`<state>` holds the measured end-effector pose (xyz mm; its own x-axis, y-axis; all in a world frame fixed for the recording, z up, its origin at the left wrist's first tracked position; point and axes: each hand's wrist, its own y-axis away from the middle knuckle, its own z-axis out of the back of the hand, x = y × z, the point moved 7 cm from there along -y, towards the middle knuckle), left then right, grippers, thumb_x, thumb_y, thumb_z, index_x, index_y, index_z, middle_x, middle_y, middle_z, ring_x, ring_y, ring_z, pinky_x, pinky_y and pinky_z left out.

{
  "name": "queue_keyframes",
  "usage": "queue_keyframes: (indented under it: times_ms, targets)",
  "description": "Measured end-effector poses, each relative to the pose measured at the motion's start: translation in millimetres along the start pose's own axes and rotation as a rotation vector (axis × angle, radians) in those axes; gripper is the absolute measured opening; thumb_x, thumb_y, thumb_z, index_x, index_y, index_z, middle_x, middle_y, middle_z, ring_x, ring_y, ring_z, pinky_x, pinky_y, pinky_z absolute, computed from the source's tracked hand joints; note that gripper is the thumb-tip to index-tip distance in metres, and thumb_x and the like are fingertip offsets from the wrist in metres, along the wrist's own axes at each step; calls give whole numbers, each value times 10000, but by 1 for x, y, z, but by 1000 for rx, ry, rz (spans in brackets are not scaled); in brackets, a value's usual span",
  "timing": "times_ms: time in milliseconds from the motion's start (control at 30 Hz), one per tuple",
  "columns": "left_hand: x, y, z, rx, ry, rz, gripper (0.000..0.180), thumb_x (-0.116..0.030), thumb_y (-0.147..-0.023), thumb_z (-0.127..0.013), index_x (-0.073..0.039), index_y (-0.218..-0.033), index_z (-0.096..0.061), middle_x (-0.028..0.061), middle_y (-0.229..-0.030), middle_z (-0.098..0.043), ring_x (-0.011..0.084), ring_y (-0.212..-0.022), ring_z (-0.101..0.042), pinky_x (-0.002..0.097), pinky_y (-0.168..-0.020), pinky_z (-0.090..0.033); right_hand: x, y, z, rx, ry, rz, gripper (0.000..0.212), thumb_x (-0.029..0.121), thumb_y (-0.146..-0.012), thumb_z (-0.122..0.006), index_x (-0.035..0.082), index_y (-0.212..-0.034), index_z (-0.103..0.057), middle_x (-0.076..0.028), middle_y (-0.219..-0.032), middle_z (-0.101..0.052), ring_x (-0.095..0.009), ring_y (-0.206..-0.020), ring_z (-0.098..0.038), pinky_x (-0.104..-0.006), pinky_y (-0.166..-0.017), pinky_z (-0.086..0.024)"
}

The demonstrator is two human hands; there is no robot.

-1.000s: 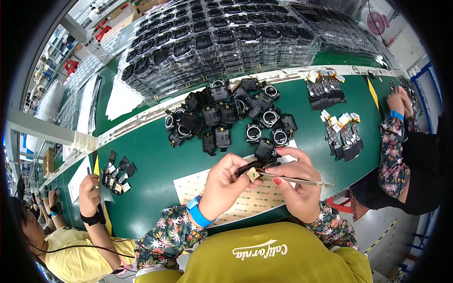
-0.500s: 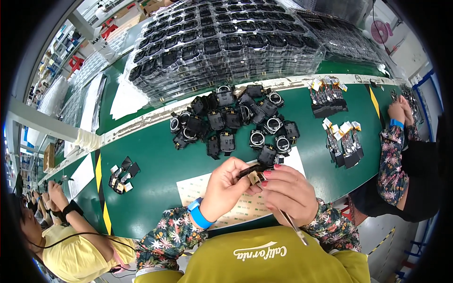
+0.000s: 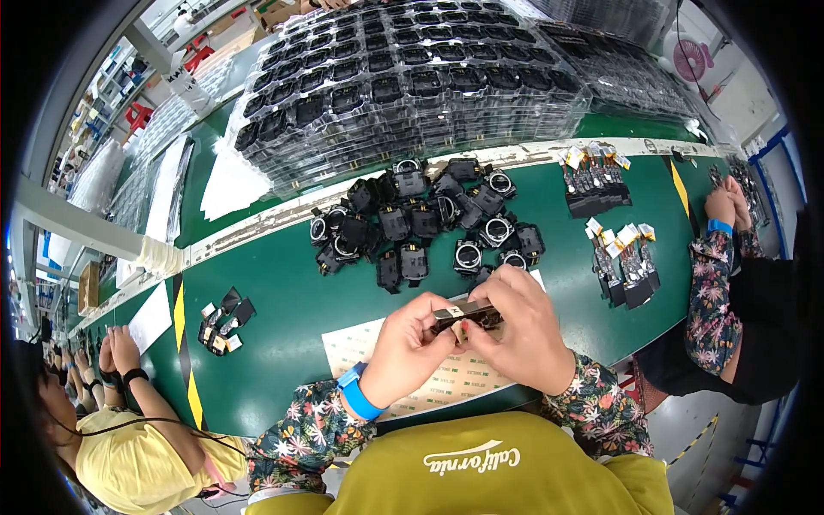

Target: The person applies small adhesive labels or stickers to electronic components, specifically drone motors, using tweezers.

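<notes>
Below centre, left hand (image 3: 408,348) and right hand (image 3: 528,333), both pinched narrow, grip a dark part (image 3: 469,309), the right higher than earlier

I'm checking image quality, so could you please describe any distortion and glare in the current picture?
Head view: fisheye bows the white ledge, picture corners black; same view: bright glints on the clear trays, fine detail unclear on the dark part.

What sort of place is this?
Likely an electronics assembly floor: clear trays stacked high, a green bench with loose black housings, and co-workers on either side.
</notes>
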<state>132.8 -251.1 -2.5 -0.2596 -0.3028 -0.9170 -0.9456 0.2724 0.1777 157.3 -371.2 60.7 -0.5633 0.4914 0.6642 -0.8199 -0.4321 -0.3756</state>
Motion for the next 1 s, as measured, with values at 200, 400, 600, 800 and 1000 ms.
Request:
queue_keyframes:
  times_ms: [200,400,600,800,1000]
  targets:
    - [-1,3,1,23,-61,-25,169,96,-845,-505,28,-999,-485,76,-917,-607,117,-828,-615,255,-734,-552,-1,2,-4,-18,4,-6,228,82,-632,-663,36,-804,-520,-112,-779,-462,-307,-724,-484,-399,-636,-383]
    - [-14,7,2,-45,-145,-91,201,107,-821,-540,14,-998,-523,62,-918,-603,107,-861,-599,242,-778,-514,22,6,1,-137,97,174,243,59,-621,-639,32,-844,-544,-107,-772,-481,-281,-708,-491,-386,-618,-398]
    - [-54,50,74,-326,-416,-240,202,123,-797,-554,12,-965,-551,37,-886,-602,99,-843,-586,220,-756,-472,20,16,11,-107,86,160,225,96,-643,-648,36,-843,-562,-98,-754,-476,-246,-664,-481,-349,-559,-384]
    - [-68,132,197,-845,-904,-202,108,59,-826,-554,29,-928,-573,41,-847,-596,110,-785,-585,223,-710,-467,-2,25,33,-79,109,116,131,119,-741,-638,22,-805,-576,-70,-687,-498,-217,-603,-466,-300,-521,-360]
    - [-86,184,240,-1105,-1575,-393,126,-27,-790,-632,40,-887,-588,83,-782,-567,159,-668,-548,265,-600,-433,-36,31,66,-203,16,-71,149,124,-861,-563,-9,-792,-565,-87,-698,-544,-196,-566,-452,-293,-536,-359]
